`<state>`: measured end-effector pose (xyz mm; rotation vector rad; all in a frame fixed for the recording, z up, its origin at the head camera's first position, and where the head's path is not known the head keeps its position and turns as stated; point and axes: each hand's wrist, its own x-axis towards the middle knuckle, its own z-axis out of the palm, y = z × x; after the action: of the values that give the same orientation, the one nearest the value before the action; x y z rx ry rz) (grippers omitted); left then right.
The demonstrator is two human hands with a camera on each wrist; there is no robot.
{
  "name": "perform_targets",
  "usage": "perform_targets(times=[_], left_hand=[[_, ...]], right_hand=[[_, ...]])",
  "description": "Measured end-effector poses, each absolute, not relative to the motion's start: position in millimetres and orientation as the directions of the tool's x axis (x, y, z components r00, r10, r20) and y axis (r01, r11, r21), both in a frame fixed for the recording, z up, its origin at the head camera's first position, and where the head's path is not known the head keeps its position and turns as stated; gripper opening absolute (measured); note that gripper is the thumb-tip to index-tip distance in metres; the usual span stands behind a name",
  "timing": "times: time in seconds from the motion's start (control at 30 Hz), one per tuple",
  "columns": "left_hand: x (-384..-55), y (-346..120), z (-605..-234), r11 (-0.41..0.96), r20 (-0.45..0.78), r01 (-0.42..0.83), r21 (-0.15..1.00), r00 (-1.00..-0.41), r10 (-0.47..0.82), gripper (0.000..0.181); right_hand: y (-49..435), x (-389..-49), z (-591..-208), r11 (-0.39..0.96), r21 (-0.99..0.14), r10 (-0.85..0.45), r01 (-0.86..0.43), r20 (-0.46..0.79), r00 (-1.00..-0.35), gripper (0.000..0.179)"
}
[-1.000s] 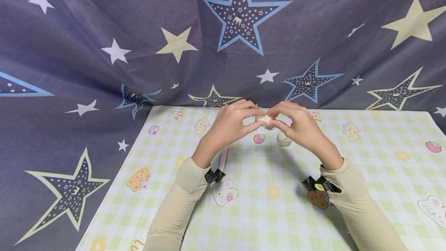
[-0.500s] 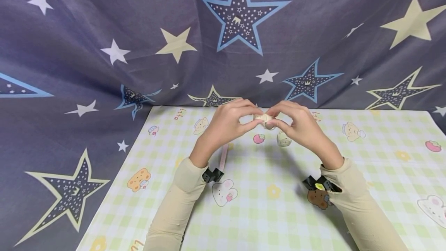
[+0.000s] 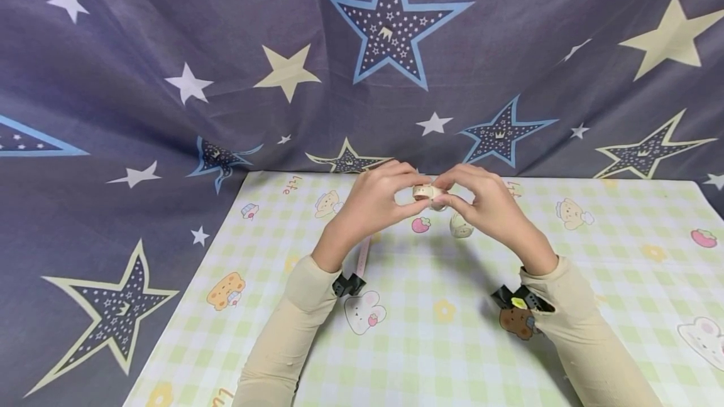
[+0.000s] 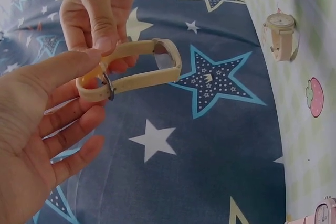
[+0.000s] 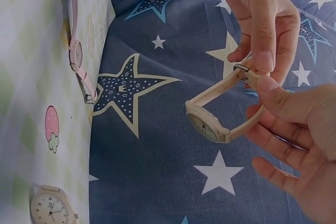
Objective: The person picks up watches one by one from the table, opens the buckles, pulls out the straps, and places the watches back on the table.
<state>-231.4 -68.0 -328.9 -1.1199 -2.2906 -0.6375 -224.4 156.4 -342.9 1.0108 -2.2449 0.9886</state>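
Observation:
Both hands hold a cream wristwatch [image 3: 422, 192] up above the far part of the table. Its strap forms a closed loop in the left wrist view, the metal buckle [image 4: 108, 85] lying by the fingertips. My left hand [image 3: 373, 198] pinches the strap at the buckle between thumb and fingers. From the other side, my right hand [image 3: 488, 205] pinches the strap close to the same spot, thumb tips nearly meeting. The watch case [image 5: 206, 123] hangs at the far end of the loop in the right wrist view. Fingers partly cover the strap ends.
A second pale watch [image 3: 460, 226] stands on the checked tablecloth [image 3: 430, 357] below the right hand. A pink watch [image 5: 77, 56] lies further left, partly behind the left wrist in the head view. A star-patterned curtain [image 3: 362, 112] hangs behind the table.
The left thumb has moved slightly lower, and more of the strap loop shows between the hands. The right hand stays nearly in place.

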Motion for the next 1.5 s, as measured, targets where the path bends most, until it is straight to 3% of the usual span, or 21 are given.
perform_targets(times=[0.77,1.13,1.27,1.5], left_hand=[[-232,-73,-326,0.497,0.659,0.836,0.231,-0.51,0.552,0.017],[-232,-76,-324,0.513,0.666,0.819,0.257,-0.535,0.52,0.011],[-233,-77,-324,0.51,0.652,0.8,0.316,-0.574,0.496,0.01],[-236,-82,-324,0.435,0.513,0.706,0.559,-0.707,0.487,0.013]], right_hand=[[157,-225,-343,0.472,-0.419,-0.439,-0.776,0.652,-0.619,0.02],[159,-224,-339,0.458,-0.426,-0.428,-0.78,0.664,-0.613,0.02],[160,-223,-337,0.449,-0.427,-0.414,-0.785,0.679,-0.606,0.021],[160,-222,-336,0.427,-0.43,-0.393,-0.795,0.704,-0.592,0.023]])
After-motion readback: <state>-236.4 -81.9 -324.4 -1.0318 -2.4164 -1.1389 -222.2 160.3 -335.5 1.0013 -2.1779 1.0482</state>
